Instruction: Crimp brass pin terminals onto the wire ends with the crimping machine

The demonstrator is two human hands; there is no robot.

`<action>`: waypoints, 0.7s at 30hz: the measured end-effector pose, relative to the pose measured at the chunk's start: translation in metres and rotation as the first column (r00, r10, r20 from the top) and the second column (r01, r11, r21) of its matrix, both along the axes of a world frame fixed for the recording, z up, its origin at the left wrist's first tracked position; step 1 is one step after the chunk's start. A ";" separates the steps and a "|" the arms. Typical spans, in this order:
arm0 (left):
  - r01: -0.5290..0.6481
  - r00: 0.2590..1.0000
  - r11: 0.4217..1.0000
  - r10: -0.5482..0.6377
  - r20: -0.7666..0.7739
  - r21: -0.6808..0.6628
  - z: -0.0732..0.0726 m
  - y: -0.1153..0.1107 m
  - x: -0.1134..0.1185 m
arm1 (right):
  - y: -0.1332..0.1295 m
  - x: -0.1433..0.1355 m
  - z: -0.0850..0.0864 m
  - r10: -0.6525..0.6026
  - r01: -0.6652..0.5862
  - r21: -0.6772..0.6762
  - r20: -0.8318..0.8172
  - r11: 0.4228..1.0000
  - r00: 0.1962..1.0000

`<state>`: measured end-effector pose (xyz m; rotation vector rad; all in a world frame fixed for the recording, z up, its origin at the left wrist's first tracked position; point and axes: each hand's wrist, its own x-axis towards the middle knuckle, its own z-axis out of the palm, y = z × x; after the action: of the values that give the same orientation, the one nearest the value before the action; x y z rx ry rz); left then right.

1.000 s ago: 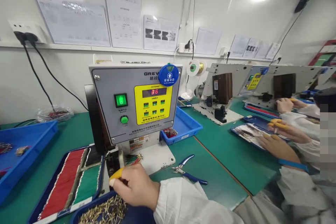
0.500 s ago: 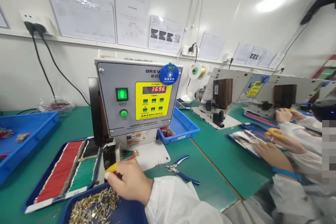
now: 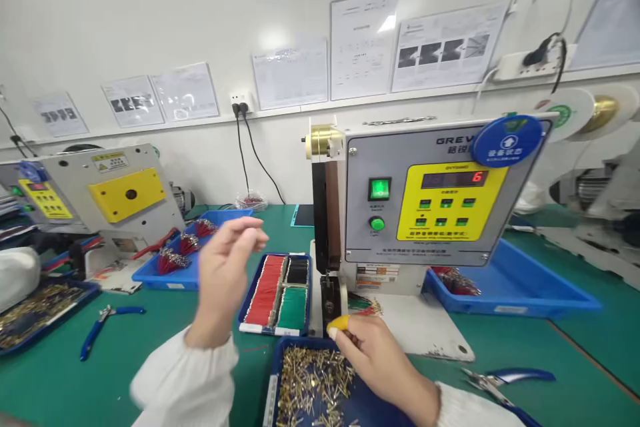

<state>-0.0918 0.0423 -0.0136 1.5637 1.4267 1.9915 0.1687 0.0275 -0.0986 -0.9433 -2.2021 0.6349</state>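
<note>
My left hand (image 3: 223,277) is raised left of the crimping machine (image 3: 445,213), in front of a tray of wires (image 3: 283,331). Its fingers are bent and close to the thumb; anything between them is too small to see. Low at the machine's press head (image 3: 330,297), my right hand (image 3: 383,357) has thumb and a yellow-covered fingertip pinched together. What that pinch holds is hidden. Under this hand lies a dark blue tray (image 3: 370,407) with many small brass-coloured terminals (image 3: 313,383). Red, black and green wires lie in sorted groups in the wire tray.
Blue-handled cutters (image 3: 500,380) lie at right, and another pair (image 3: 103,327) at left. Blue bins with red wire bundles stand behind, one at right (image 3: 530,280), one at left (image 3: 175,273). A second machine (image 3: 115,193) is at far left, near a white sleeve (image 3: 20,277).
The view has swung left, so the co-worker's hands at right are out of sight. My left hand has come into view. The display went from 3696 to 6. My right hand stays at the press head.
</note>
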 end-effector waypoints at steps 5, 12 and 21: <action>0.029 0.974 0.923 -0.112 -0.195 -0.384 -0.047 0.051 0.010 | -0.006 -0.001 0.007 0.036 -0.022 -0.072 0.196 0.997 0.980; -0.362 0.741 0.723 -0.160 -0.652 -0.588 -0.091 0.061 -0.023 | -0.013 0.001 0.007 0.084 -0.025 -0.143 0.419 0.989 0.904; -0.419 0.648 0.689 -0.231 -0.726 -0.592 -0.099 0.059 -0.026 | -0.010 0.002 0.002 0.139 -0.057 -0.175 0.500 0.983 0.855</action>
<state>-0.1179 0.1012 -0.1126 1.9547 2.2496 0.4589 0.1706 0.0175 -0.0963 -1.1935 -2.7173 0.6663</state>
